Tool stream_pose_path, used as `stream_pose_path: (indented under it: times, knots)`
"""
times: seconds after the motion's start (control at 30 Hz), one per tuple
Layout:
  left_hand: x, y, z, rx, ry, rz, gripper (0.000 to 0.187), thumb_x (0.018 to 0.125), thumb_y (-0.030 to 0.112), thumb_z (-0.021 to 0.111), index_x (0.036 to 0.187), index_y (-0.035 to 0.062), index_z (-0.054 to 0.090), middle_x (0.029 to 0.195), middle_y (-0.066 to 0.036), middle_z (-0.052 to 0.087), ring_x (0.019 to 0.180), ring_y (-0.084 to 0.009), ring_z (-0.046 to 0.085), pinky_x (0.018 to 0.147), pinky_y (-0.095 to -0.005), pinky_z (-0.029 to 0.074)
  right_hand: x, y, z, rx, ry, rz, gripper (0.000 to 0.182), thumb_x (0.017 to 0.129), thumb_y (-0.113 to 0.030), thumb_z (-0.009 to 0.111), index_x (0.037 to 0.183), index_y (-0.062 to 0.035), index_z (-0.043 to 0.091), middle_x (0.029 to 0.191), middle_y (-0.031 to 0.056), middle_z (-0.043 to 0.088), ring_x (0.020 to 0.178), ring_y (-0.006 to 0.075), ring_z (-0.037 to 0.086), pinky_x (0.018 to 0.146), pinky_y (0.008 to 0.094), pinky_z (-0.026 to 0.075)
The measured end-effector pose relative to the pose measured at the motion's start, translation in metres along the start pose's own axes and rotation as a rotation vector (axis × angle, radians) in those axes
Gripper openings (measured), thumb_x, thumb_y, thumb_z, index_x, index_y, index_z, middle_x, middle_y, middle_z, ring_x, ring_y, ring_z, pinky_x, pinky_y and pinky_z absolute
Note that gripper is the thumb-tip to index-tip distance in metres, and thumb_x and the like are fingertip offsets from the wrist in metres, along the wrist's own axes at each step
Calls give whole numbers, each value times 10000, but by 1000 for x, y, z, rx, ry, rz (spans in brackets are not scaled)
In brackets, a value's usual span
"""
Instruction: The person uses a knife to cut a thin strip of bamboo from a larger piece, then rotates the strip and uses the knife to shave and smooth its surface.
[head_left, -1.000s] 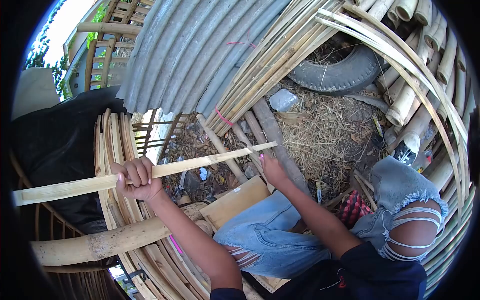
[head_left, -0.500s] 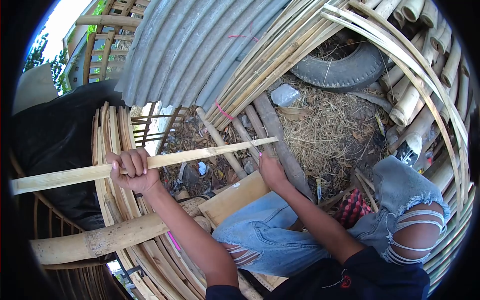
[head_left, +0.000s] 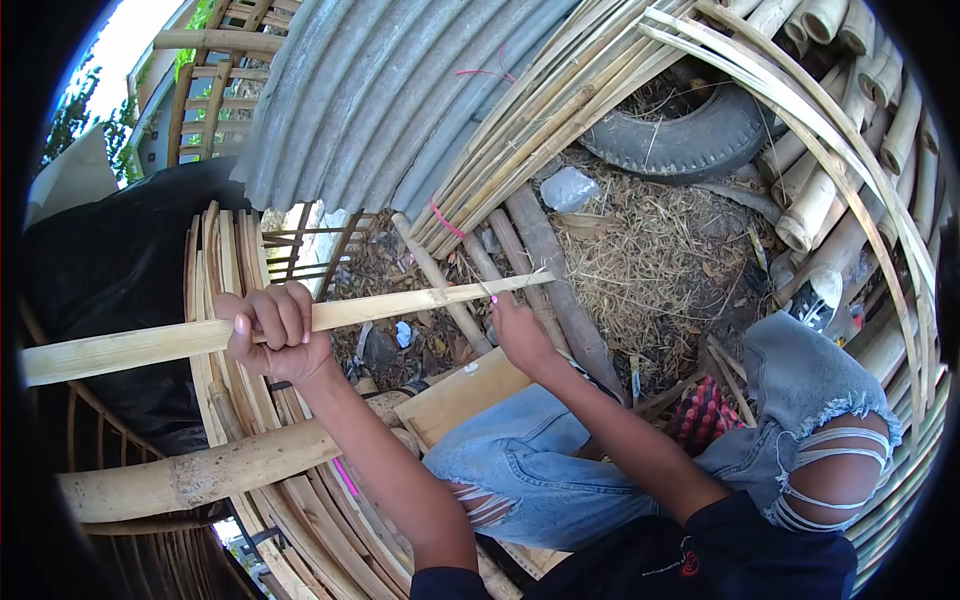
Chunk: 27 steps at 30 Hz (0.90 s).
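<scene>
A long pale bamboo strip (head_left: 390,308) reaches from the left edge to the middle of the view, its far tip slightly frayed. My left hand (head_left: 280,330) is closed around it left of centre. Near the tip, my right hand (head_left: 522,335) is closed on a knife (head_left: 484,284), whose thin blade lies against the strip. Most of the knife's handle is hidden in my fingers. Below my right hand is a flat wooden board (head_left: 465,395), beside my jeans-covered leg.
A thick bamboo pole (head_left: 220,480) crosses the lower left over stacked bamboo strips (head_left: 330,530). A tied bundle of strips (head_left: 520,140) leans by corrugated metal sheeting (head_left: 370,110). An old tyre (head_left: 690,140) and bamboo poles (head_left: 810,210) lie at upper right.
My right hand and the knife have moved left along the strip, away from its tip. The left hand keeps its hold, tilting slightly.
</scene>
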<state>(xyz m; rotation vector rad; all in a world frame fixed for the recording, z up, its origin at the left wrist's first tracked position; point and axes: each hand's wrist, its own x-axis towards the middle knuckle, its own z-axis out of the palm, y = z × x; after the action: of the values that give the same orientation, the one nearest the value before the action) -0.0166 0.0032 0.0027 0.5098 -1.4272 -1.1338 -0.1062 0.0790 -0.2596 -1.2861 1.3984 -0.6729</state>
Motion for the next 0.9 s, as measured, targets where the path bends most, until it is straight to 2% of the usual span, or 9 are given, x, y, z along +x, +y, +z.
stream_pose_path:
  times: [0.07, 0.17, 0.23, 0.4, 0.5, 0.57, 0.67, 0.83, 0.9]
  knots:
    - [2, -2, 3, 0, 8, 9, 245, 828, 124, 477, 644, 167, 321, 357, 72, 279, 273, -24, 229, 313, -169, 258, -17, -8, 1, 77, -33, -37, 253, 910, -195, 387, 991, 35, 456, 757, 264, 601, 751, 427, 598, 642, 513, 470]
    - [4, -4, 6, -22, -19, 29, 244, 821, 116, 463, 648, 159, 297, 350, 66, 275, 261, -21, 219, 294, -169, 254, 0, 97, 45, -62, 37, 162, 242, 913, -203, 378, 1004, 8, 454, 735, 266, 593, 742, 434, 591, 630, 515, 467]
    - [9, -7, 8, -18, 28, 15, 244, 830, 112, 460, 657, 158, 294, 363, 66, 272, 273, -25, 214, 300, -173, 247, 13, 105, 26, -83, 51, 135, 226, 913, -196, 378, 996, -4, 461, 733, 263, 594, 739, 437, 590, 628, 516, 467]
    - [8, -7, 6, 22, 102, 18, 253, 841, 112, 458, 667, 165, 283, 381, 64, 263, 290, -32, 205, 304, -178, 228, 11, 55, 18, 2, 54, 63, 220, 914, -209, 408, 917, -3, 486, 727, 284, 579, 724, 457, 572, 619, 524, 458]
    - [8, -7, 4, 59, 143, 19, 256, 838, 120, 467, 665, 168, 284, 377, 66, 263, 289, -29, 198, 307, -177, 218, 0, 41, 22, 123, 39, -150, 217, 905, -200, 423, 934, -1, 503, 738, 285, 584, 722, 450, 579, 629, 511, 474]
    - [8, -6, 5, -41, 36, -19, 258, 829, 131, 481, 661, 168, 288, 368, 69, 264, 279, -27, 191, 302, -181, 214, 15, 98, 61, -79, 63, 174, 198, 895, -174, 439, 945, 2, 513, 731, 285, 584, 709, 443, 583, 625, 503, 480]
    - [10, -10, 21, -19, -1, 5, 247, 817, 122, 481, 657, 160, 298, 359, 69, 267, 266, -35, 188, 294, -193, 211, 29, 154, 51, -273, 78, 178, 194, 885, -136, 417, 954, 11, 523, 793, 218, 629, 779, 406, 616, 683, 468, 507]
    - [7, -12, 24, 36, 44, 5, 237, 824, 110, 462, 657, 152, 299, 364, 65, 262, 271, -43, 201, 304, -193, 231, 27, 64, 26, -5, 105, 43, 204, 897, -157, 416, 971, 7, 512, 779, 258, 601, 745, 427, 592, 626, 494, 475]
    - [6, -10, 16, 45, 81, 1, 236, 829, 113, 456, 658, 155, 299, 367, 66, 259, 277, -38, 203, 310, -189, 240, 8, 28, 14, 203, 93, -146, 201, 910, -169, 408, 977, 0, 493, 767, 282, 580, 744, 435, 576, 611, 506, 453]
